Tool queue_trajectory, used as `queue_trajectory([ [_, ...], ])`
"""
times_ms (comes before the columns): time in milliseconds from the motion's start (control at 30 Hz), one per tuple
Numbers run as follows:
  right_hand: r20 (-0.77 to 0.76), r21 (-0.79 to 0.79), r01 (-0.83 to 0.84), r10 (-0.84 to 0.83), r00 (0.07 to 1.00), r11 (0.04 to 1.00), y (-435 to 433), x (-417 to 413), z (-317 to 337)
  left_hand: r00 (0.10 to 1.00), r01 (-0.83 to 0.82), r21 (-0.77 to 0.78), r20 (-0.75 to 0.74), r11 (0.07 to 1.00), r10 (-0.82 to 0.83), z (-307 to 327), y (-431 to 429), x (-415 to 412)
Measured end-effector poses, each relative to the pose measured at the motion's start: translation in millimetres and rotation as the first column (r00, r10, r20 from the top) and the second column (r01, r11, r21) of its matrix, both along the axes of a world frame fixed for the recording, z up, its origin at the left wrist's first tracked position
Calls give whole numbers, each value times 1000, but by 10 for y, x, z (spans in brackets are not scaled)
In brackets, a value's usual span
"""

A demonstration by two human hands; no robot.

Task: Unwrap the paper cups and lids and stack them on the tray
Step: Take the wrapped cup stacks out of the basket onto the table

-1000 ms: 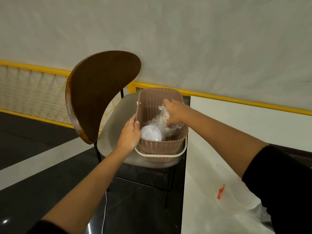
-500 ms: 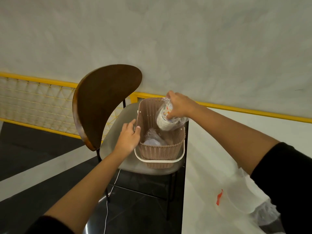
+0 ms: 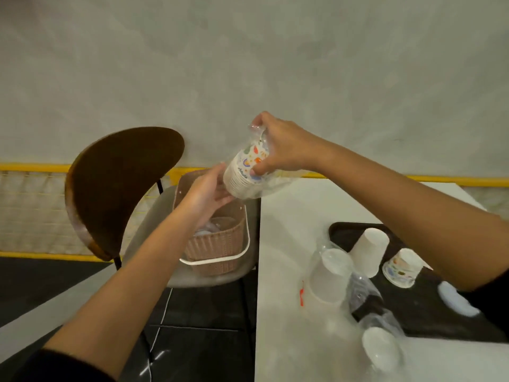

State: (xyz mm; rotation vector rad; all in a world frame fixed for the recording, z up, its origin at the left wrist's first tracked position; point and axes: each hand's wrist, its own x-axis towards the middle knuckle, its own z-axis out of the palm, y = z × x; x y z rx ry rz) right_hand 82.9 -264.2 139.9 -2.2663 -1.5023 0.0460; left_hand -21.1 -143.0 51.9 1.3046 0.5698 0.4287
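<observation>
**Item:** sleeve of printed paper cups [image 3: 246,168], wrapped in clear film.

**Location:** you are holding it tilted in the air. The woven basket [image 3: 217,244] is sitting below your fingers, and the black tray [image 3: 413,315] is lying well below and right of them on the counter [image 3: 289,216].

**Right hand** [image 3: 283,147]**:** its fingers [image 3: 257,170] are curling round the upper half of the sleeve and gripping it through the film.

**Left hand** [image 3: 205,194]**:** its fingers are reaching out fairly straight against the sleeve's lower end. They are touching it, not clasping it.

**Handling:** the sleeve is probably light. The film is looking slick and loose, and the cup walls are likely crushing easily under a hard squeeze.

**Hold:** you are best gripping the nested body firmly but gently with one hand. With the other, pinch the bunched film at the top end, above your right fingers, to tear it.
</observation>
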Motion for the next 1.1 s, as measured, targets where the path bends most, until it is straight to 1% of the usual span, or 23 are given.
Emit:
queue_trajectory([
  [67, -21, 89, 28, -26, 999, 996, -324, -16, 58, 999, 37, -19, 39, 999, -36, 88, -232, 66],
  [133, -64, 192, 61, -50, 997, 979, -666, -16, 97, 991, 121, -18, 63, 992, -120, 157, -494, 168],
  [233, -144, 303, 162, -123, 982, 939, -1202, 9, 105, 971, 229, 6, 71, 973, -229, 216, -897, 360],
  [400, -258, 349, 310, -228, 939, 884, -1975, 128, -2, 954, 298, 62, 25, 953, -300, 236, -1575, 559],
  [533, -320, 348, 357, -248, 914, 867, -2316, 199, -160, 954, 301, 104, -41, 948, -299, 150, -1871, 629],
  [633, -345, 359, 359, -235, 909, 862, -2375, 237, -258, 957, 285, 144, -101, 948, -272, 104, -1924, 628],
  [800, -323, 370, 320, -202, 925, 872, -2231, 286, -398, 978, 175, 224, -156, 959, -142, 47, -1853, 687],
  [867, -319, 362, 316, -202, 926, 877, -2115, 312, -466, 973, 181, 251, -184, 951, -136, 20, -1777, 721],
  [967, -315, 346, 318, -210, 926, 883, -1930, 377, -579, 955, 231, 266, -243, 936, -167, -54, -1634, 732],
  [1033, -311, 331, 321, -218, 925, 888, -1799, 435, -669, 946, 248, 255, -272, 935, -176, -117, -1531, 725],
  [1100, -321, 297, 344, -246, 915, 891, -1666, 507, -768, 945, 231, 235, -286, 944, -160, -172, -1445, 721],
])
